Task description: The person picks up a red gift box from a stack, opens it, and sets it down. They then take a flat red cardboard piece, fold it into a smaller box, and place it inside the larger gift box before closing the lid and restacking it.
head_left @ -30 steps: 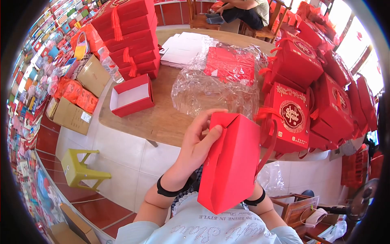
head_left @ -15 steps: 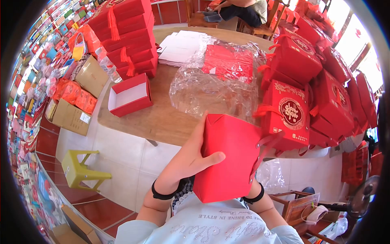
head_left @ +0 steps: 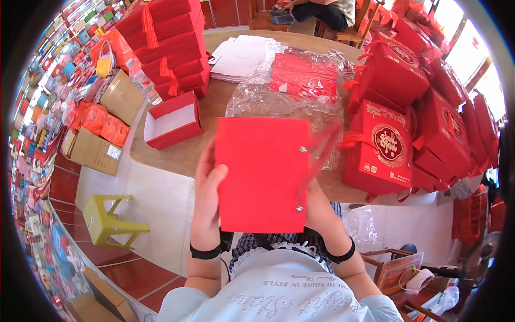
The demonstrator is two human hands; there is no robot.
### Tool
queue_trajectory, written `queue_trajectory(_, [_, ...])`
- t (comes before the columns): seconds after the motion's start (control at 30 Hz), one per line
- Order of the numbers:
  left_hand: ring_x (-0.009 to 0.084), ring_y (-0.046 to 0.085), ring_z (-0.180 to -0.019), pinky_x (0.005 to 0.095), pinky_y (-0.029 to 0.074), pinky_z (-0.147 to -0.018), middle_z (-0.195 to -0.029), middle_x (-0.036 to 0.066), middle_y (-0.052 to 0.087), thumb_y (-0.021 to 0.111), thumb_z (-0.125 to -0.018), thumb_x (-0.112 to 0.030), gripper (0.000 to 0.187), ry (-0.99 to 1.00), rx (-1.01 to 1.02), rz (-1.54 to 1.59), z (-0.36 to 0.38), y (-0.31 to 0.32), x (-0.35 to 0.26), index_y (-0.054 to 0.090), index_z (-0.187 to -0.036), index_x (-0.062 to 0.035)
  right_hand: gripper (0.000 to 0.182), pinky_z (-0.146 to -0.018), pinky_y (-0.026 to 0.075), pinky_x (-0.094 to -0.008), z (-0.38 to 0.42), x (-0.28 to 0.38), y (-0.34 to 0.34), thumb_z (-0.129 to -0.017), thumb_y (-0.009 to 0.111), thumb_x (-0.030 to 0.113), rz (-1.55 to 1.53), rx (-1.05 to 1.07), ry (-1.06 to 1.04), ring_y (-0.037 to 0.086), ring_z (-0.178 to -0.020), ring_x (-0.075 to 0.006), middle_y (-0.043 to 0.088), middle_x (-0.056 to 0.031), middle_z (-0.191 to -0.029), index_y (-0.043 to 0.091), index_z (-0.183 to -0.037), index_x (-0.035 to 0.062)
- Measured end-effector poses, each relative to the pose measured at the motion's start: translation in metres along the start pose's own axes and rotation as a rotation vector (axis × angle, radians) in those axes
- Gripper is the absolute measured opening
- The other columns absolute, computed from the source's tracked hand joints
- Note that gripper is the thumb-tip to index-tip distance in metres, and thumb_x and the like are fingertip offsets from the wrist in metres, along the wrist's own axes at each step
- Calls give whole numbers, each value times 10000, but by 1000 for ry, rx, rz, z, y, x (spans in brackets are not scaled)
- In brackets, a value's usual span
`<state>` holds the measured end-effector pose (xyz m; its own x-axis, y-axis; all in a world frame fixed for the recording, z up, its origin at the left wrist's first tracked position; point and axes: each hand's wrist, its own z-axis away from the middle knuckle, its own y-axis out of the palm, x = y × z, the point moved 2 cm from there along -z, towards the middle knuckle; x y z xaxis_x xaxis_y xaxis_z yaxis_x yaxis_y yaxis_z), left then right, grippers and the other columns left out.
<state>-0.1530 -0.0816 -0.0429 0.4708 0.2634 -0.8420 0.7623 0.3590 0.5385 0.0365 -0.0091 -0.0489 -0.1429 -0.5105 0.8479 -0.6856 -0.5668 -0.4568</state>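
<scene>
A red gift box (head_left: 262, 174) is held up in front of my chest, one plain face toward me. Two metal rivets and a red ribbon handle (head_left: 323, 153) show along its right edge; the ribbon is blurred. My left hand (head_left: 208, 185) grips the left side, thumb on the near face and the other fingers mostly behind. At the lower right side, my right hand (head_left: 320, 209) supports the box, its fingers largely hidden behind it. Beyond the box, a clear plastic wrapper (head_left: 252, 102) with flat red pieces (head_left: 303, 78) lies on the table (head_left: 177, 161).
An open red box (head_left: 173, 121) with a white inside sits at the table's left. Stacked red boxes (head_left: 179, 48) and white sheets (head_left: 241, 56) stand behind. Finished-looking red gift boxes (head_left: 383, 142) crowd the right. A green stool (head_left: 110, 220) is on the floor; a person sits at the back.
The gift box has turned from a tilted view to a squarer face toward me and shifted left and up. My left hand moved left to its side; more of my right hand shows.
</scene>
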Motion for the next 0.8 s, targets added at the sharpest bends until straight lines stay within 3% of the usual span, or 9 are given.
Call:
queue_trajectory(0.03, [192,489,-1123,305,413,-929,-1249,131,465,479,-834,-98,512,32,31,-7,-2,-6,-1,336,-1316,0,464,-946,380,-385,1,4,-2,-761,613,87,361,-56,-235,425,-1187,-326,439,-188,-1255,471,-1194,6])
queue_trajectory(0.27, [204,517,-1082,319,421,-917,-1195,125,511,565,-824,-141,532,-74,-211,334,12,-55,34,359,-1293,3,489,-899,436,-353,-5,12,1,-731,615,-24,36,-185,-135,431,-1191,-322,421,-175,-1261,498,-1199,56])
queue_trajectory(0.33, [203,524,-1068,335,430,-902,-1191,113,518,666,-753,-133,620,23,112,167,16,-80,36,373,-1283,-3,493,-858,465,-330,-5,3,11,-738,592,-74,-154,-169,-11,511,-1101,-286,447,-149,-1222,510,-1200,79])
queue_trajectory(0.47, [209,508,-1098,341,435,-896,-1181,100,520,751,-667,-133,730,34,98,-83,34,-114,21,373,-1281,-13,483,-803,483,-298,-15,8,23,-758,575,-84,-273,-218,-69,565,-995,-256,496,-130,-1144,500,-1207,77])
queue_trajectory(0.53, [203,489,-1123,335,419,-915,-1165,94,520,753,-651,-121,713,-64,-73,-546,45,-131,-3,387,-1254,-16,460,-786,485,-307,-26,11,30,-774,581,-56,-384,-84,-71,573,-962,-245,530,-126,-1087,494,-1206,78])
queue_trajectory(0.6, [194,488,-1116,340,420,-911,-1146,97,521,732,-650,-89,626,132,26,-399,41,-134,-26,435,-1197,-16,431,-786,483,-321,-46,10,37,-776,590,-27,-279,-57,-107,574,-955,-251,539,-125,-1054,499,-1186,72])
queue_trajectory(0.7, [197,487,-1101,336,413,-911,-1152,101,514,698,-676,-64,542,359,-137,-334,46,-166,-49,455,-1157,-7,395,-819,464,-354,-79,3,59,-774,604,29,-55,45,-137,573,-952,-262,544,-136,-1044,505,-1156,51])
queue_trajectory(0.77, [208,497,-1092,324,392,-954,-1230,121,479,616,-789,-37,534,267,-466,-1101,63,-228,-57,391,-1272,-23,389,-851,447,-372,-105,-1,79,-770,609,56,62,118,-130,570,-957,-266,541,-148,-1067,506,-1145,38])
queue_trajectory(0.8, [208,497,-1092,324,392,-954,-1230,121,479,616,-789,-37,534,268,-468,-1103,72,-239,-51,391,-1272,-23,389,-876,430,-381,-119,-1,90,-763,620,80,154,146,-106,543,-997,-277,530,-146,-1086,512,-1135,47])
